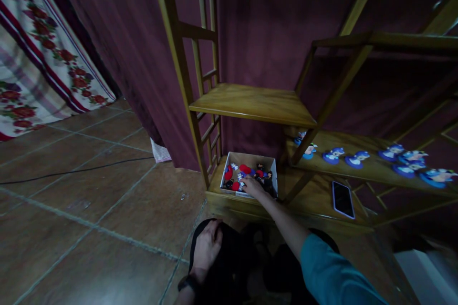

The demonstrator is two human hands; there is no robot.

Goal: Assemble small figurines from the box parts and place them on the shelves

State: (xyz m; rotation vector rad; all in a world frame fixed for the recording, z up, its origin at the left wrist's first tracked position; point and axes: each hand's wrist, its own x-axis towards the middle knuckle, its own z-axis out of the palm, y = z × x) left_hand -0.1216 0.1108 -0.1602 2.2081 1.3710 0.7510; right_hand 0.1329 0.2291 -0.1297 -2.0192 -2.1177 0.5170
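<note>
A shallow open cardboard box (223, 178) holds a jumble of several small figurines (245, 168) in red, white, black and blue. My right hand (253, 187) reaches into its front part, with its fingers closed at a small white figurine (241, 185). The fingertips are partly hidden among the other pieces. Below the box, my left hand (207, 246) lies on my knee, its fingers resting over the dark cloth and holding nothing. A dark band sits on that wrist.
The box stands on the bottom board of a wooden shelf unit (250, 102). Blue-and-white figurines (333, 155) line a shelf at right, above a phone (342, 199). A purple curtain (136, 57) hangs behind. A dark cable (78, 171) crosses the tiled floor at left.
</note>
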